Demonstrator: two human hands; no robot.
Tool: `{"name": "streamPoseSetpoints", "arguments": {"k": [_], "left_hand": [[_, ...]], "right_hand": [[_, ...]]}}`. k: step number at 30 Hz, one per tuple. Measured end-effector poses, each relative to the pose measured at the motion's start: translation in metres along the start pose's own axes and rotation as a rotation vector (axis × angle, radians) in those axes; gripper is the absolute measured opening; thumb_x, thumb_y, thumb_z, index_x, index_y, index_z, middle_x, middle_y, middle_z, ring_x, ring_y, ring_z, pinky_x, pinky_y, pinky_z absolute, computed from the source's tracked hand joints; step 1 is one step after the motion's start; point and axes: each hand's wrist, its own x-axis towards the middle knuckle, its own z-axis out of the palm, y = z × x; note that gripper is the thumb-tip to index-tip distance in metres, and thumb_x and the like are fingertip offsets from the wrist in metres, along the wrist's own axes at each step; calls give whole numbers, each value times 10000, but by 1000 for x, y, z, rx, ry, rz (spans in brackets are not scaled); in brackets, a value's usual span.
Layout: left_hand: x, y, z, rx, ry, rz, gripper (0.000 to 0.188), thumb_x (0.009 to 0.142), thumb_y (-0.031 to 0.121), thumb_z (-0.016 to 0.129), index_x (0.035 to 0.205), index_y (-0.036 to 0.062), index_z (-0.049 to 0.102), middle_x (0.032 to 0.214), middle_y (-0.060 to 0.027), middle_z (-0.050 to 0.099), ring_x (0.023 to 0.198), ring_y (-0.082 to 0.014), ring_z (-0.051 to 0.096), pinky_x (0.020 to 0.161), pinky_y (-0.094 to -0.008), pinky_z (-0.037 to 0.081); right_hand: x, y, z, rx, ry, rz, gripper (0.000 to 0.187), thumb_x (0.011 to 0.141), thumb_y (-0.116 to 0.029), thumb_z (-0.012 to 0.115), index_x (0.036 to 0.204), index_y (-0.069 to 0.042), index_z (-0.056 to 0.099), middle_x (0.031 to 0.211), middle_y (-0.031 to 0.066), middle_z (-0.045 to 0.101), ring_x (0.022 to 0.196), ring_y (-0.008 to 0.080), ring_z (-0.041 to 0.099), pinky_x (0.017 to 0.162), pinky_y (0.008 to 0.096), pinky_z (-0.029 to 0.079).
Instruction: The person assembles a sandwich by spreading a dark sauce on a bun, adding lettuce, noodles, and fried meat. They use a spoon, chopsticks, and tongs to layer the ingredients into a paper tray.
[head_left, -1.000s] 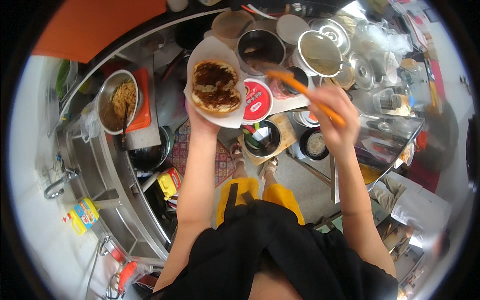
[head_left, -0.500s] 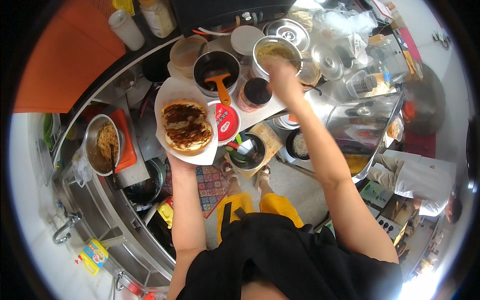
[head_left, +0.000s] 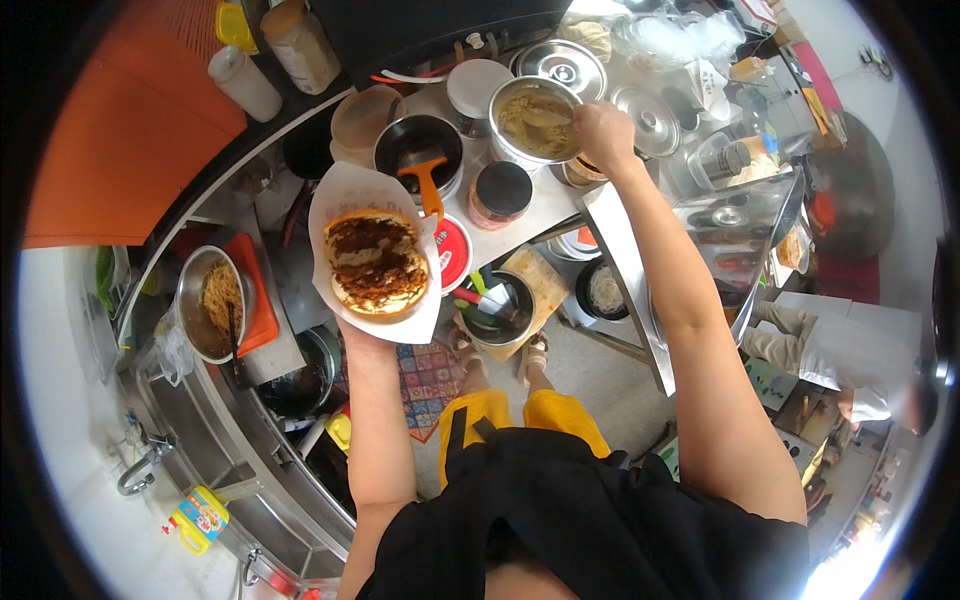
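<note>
Grip of the left hand point(head_left: 368, 343) takes hold of a sheet of white paper point(head_left: 345, 190) from beneath, its fingers hidden behind it; on that paper lies an opened bun point(head_left: 378, 265), held up left of centre. Dark brown sauce covers much of the bun and looks largely spread, though pale patches are bare and nothing yellowish shows on top. Right of the bun and farther off, a spatula point(head_left: 425, 185) rests untouched with its blade in a dark pot point(head_left: 445, 140), its orange handle reaching over the near rim toward a red lid point(head_left: 455, 250). Next comes a dark-capped jar point(head_left: 502, 188) on the worktop point(head_left: 548, 205). Far and right of that stands a metal pot point(head_left: 530, 85) of yellowish mash point(head_left: 522, 130); at its right rim the right hand point(head_left: 603, 135) is closed, seemingly on the handle of a spoon point(head_left: 546, 112) dipped in the mash.
</note>
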Motion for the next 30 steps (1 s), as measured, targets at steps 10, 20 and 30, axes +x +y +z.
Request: {"name": "streamPoseSetpoints", "arguments": {"k": [10,20,30], "left_hand": [[-9,-17,38,52,55,-45,571,971,479,443,1394,97,418,1358,-155,494,1216,-327,519,1007,-492,470],[0,-62,90,-78,46,-158,517,970,468,430,1324,97,500,1285,-129,555,1164,-334,552,973,-526,482],[-1,-78,101,-55,42,-206,510,985,453,393,1338,101,498,1306,-130,556,1182,-318,557,976,-502,488]], "right_hand": [[-26,6,-29,343,1,100,138,787,-187,653,860,-103,734,846,150,686,838,309,668,759,415,524],[-86,-23,-203,706,5,-194,133,829,-81,675,930,3,697,818,112,630,703,227,617,666,322,481],[-104,-52,-255,492,288,-396,78,803,-66,672,871,-32,690,791,93,595,744,286,601,673,360,488]]}}
